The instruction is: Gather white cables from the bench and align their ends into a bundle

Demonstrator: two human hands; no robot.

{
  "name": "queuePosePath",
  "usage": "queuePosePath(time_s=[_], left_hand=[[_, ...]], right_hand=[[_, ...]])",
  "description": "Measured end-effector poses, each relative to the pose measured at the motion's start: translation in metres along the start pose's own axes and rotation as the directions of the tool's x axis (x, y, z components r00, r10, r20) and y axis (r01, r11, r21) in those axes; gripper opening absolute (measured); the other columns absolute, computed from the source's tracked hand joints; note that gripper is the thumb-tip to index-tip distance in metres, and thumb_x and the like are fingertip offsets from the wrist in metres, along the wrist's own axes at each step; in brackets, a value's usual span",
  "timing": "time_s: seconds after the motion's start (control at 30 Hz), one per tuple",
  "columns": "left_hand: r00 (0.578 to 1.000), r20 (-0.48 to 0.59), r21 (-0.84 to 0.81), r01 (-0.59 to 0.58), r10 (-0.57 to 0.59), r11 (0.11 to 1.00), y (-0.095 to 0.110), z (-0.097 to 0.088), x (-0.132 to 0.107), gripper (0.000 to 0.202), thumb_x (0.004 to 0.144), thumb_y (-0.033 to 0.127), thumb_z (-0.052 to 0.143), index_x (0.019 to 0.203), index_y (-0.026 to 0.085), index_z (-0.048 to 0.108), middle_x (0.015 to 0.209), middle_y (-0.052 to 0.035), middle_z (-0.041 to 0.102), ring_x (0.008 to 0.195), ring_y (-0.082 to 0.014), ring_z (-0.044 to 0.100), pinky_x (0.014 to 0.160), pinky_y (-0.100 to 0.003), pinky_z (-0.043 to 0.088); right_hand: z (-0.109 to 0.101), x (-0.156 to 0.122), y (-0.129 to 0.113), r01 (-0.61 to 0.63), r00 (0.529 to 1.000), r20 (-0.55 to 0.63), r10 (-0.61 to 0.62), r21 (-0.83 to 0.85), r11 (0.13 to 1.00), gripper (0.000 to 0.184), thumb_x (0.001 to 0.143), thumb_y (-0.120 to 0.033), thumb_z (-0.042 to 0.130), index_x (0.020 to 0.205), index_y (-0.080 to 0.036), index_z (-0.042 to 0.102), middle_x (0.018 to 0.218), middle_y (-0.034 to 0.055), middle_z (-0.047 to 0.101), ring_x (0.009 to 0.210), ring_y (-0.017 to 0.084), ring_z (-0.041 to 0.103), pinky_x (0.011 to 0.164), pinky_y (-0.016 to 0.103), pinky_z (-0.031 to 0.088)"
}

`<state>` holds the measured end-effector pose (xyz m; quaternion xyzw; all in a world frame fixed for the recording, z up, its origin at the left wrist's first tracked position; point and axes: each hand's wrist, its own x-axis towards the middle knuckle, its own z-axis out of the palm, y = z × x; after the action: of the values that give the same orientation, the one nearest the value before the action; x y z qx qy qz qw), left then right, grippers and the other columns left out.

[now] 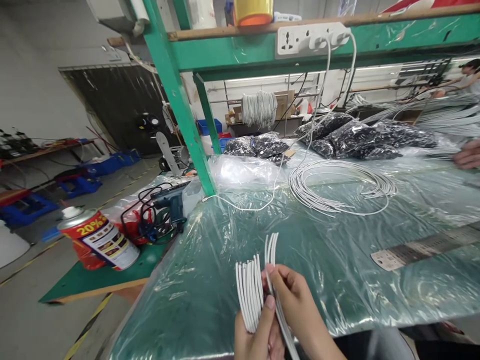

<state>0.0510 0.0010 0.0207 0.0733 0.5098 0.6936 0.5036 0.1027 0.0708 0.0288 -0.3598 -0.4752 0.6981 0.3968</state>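
Single head-worn view, forward and down, close over left hand (257, 336) and right hand (297, 306) at the table (337, 260) edge.

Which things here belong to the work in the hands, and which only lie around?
In hand: left hand with a bundle of white wires; right hand with a few more wires.
Lying about: cable coil, metal ruler, spray can, bags of black parts, power strip.

Green workbench (337, 260) under clear plastic film fills centre and right; 2 green steel posts (175, 100) rise to a shelf beam (232, 52) across the top; grey concrete floor (30, 310), yellow-taped, lower left; dark strip curtain (112, 105) upper left.
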Motion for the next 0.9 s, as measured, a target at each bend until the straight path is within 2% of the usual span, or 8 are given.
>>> queuePosePath(time_s=[0.1, 0.23, 0.37, 0.47, 0.53, 0.73, 0.8, 0.9], left_hand=[[0.998, 0.043, 0.007, -0.040, 0.039, 0.999, 0.002, -0.001, 0.002, 0.059, 0.047, 0.061, 0.088, 0.064, 0.011, 0.062, 0.037, 0.0101, 0.032, 0.028, -0.0014, 0.026, 0.030, -0.014, 0.023], [0.995, -0.026, 0.058, -0.092, 0.093, 0.994, -0.001, -0.004, 0.001, 0.064, 0.046, 0.069, 0.084, 0.062, 0.012, 0.059, 0.039, 0.0083, 0.035, 0.031, -0.0035, 0.032, 0.033, -0.015, 0.026], [0.947, -0.261, 0.198, -0.136, 0.186, 0.971, -0.005, -0.008, -0.001, 0.074, 0.045, 0.086, 0.067, 0.061, 0.015, 0.054, 0.042, 0.0038, 0.046, 0.036, -0.0086, 0.041, 0.036, -0.019, 0.031], [0.940, -0.268, 0.209, -0.155, 0.209, 0.965, -0.006, -0.007, -0.003, 0.076, 0.048, 0.090, 0.059, 0.061, 0.016, 0.052, 0.041, 0.0044, 0.045, 0.035, -0.0082, 0.037, 0.036, -0.021, 0.027], [0.948, -0.268, 0.169, -0.127, 0.169, 0.977, -0.005, -0.005, -0.004, 0.073, 0.047, 0.088, 0.064, 0.061, 0.018, 0.049, 0.040, 0.0063, 0.042, 0.035, -0.0086, 0.037, 0.037, -0.021, 0.028], [0.957, -0.260, 0.177, -0.079, 0.124, 0.981, -0.006, -0.008, -0.002, 0.071, 0.051, 0.081, 0.071, 0.078, 0.016, 0.061, 0.050, 0.0034, 0.052, 0.044, -0.0139, 0.049, 0.041, -0.024, 0.036], [0.966, -0.229, 0.173, -0.083, 0.122, 0.981, -0.005, -0.012, -0.001, 0.069, 0.052, 0.077, 0.073, 0.080, 0.016, 0.062, 0.052, 0.0035, 0.052, 0.045, -0.0141, 0.048, 0.042, -0.025, 0.038], [0.981, -0.173, 0.175, -0.060, 0.091, 0.983, -0.004, -0.015, 0.000, 0.059, 0.061, 0.071, 0.074, 0.079, 0.016, 0.062, 0.056, 0.0026, 0.052, 0.047, -0.0145, 0.049, 0.045, -0.026, 0.039]], right_hand=[[-0.012, -0.004, -0.006, 0.033, 0.999, -0.014, -0.032, 0.030, 0.999, 0.060, 0.070, -0.074, 0.065, 0.077, -0.016, 0.054, 0.056, -0.0026, 0.049, 0.048, 0.010, 0.048, 0.048, 0.020, 0.039], [-0.015, -0.024, -0.003, -0.056, 0.980, 0.191, 0.052, 0.013, 0.998, 0.061, 0.073, -0.079, 0.057, 0.079, -0.019, 0.051, 0.048, -0.0084, 0.035, 0.035, 0.005, 0.029, 0.036, 0.018, 0.020], [-0.001, -0.040, 0.009, -0.030, 0.968, 0.246, 0.044, -0.063, 0.998, 0.061, 0.077, -0.078, 0.054, 0.074, -0.017, 0.050, 0.050, -0.0059, 0.037, 0.046, 0.007, 0.035, 0.046, 0.018, 0.031], [0.003, -0.041, 0.014, -0.012, 0.968, 0.245, 0.045, -0.136, 0.991, 0.062, 0.079, -0.081, 0.046, 0.074, -0.019, 0.047, 0.050, -0.0056, 0.038, 0.045, 0.009, 0.038, 0.047, 0.020, 0.033], [0.000, -0.040, 0.017, 0.092, 0.974, 0.226, -0.036, -0.240, 0.967, 0.060, 0.085, -0.077, 0.040, 0.078, -0.019, 0.050, 0.051, -0.0030, 0.043, 0.046, 0.012, 0.042, 0.048, 0.022, 0.034], [-0.007, -0.039, 0.032, 0.335, 0.940, 0.261, -0.220, -0.581, 0.742, 0.051, 0.099, -0.050, 0.026, 0.113, -0.017, 0.063, 0.051, 0.0028, 0.056, 0.043, 0.018, 0.053, 0.048, 0.026, 0.031], [-0.007, -0.038, 0.036, 0.375, 0.927, 0.264, -0.266, -0.698, 0.611, 0.047, 0.100, -0.041, 0.027, 0.119, -0.017, 0.062, 0.054, 0.0054, 0.062, 0.045, 0.020, 0.058, 0.050, 0.027, 0.031], [-0.006, -0.038, 0.038, 0.370, 0.911, 0.273, -0.310, -0.871, 0.322, 0.038, 0.098, -0.031, 0.033, 0.115, -0.016, 0.063, 0.060, 0.0090, 0.067, 0.050, 0.025, 0.065, 0.048, 0.027, 0.032]])
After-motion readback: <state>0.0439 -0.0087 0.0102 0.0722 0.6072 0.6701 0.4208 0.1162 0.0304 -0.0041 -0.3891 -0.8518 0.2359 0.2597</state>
